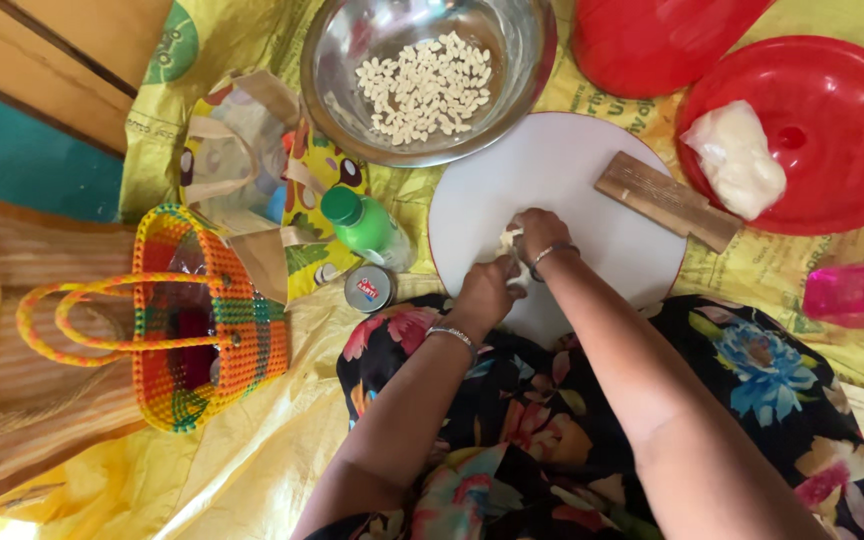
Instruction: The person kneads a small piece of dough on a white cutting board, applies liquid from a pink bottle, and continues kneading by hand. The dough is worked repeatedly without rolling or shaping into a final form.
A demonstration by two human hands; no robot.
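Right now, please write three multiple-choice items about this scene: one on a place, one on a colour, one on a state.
1. Where does the wooden ridged block lie?
A. on the round white board
B. in the steel bowl
C. in the woven basket

2. What colour is the plate under the lump of white dough?
A. green
B. red
C. white

3. What are the hands doing?
A. both rest in the lap
B. left hand and right hand meet over a small pale piece on the board
C. one lifts the green-capped bottle

Answers:
1 A, the block sits on the board's right part.
2 B, the dough lies on a red plate.
3 B, both hands' fingers close on the piece at the board.
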